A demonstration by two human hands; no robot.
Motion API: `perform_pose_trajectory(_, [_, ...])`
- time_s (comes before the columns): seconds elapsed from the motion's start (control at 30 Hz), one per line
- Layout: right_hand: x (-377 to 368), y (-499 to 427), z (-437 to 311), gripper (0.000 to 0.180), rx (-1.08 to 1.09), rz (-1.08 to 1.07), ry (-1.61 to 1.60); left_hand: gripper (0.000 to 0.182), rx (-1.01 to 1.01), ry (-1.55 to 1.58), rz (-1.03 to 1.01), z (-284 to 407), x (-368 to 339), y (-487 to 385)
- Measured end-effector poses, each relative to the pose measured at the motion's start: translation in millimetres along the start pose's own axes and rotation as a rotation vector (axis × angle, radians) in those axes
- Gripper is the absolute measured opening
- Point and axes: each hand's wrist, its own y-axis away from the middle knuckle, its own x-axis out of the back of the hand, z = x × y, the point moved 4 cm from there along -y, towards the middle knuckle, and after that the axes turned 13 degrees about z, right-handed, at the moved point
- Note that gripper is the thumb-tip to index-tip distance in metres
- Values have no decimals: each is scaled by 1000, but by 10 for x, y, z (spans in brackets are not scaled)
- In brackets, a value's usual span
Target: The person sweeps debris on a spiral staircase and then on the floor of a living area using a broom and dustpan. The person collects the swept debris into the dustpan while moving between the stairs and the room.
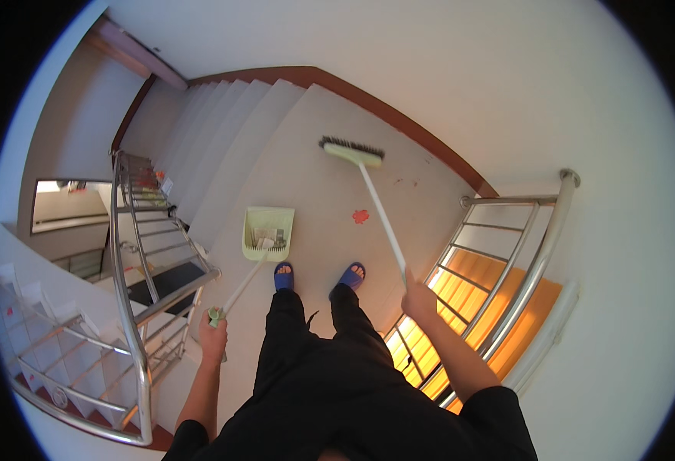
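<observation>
My left hand (213, 334) grips the top of the handle of a pale green long-handled dustpan (268, 233). The pan stands on the landing floor ahead of my left foot and holds some pale litter. In my right hand (419, 297) is the white pole of a broom (353, 154). Its pale green head with dark bristles is at the far part of the landing, near the wall's skirting. A red splotch or flat red piece (360, 216) lies on the floor between the pan and the pole.
Stairs (228, 127) adjoin the landing at the upper left. A metal railing (119, 259) runs along the left, and another metal railing (490, 294) stands at the right before an orange-lit area. A reddish-brown skirting (383, 115) edges the far wall. Small reddish marks dot the floor.
</observation>
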Motion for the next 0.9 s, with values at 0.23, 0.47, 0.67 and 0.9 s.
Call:
perform_pose_trajectory(0.23, [195,-2519,-717,49,194,217,41,20,151,54,73,-68,267,775])
perform_pose_trajectory(0.47, [-126,-2290,-640,34,348,27,207,23,191,15,119,-341,476,1320])
perform_pose_trajectory(0.67, [-335,-515,635,66,174,-333,312,30,-12,-161,147,-489,392,1417])
perform_pose_trajectory(0.9, [-148,433,1034,73,132,-120,106,28,-96,-92,68,-740,569,1339])
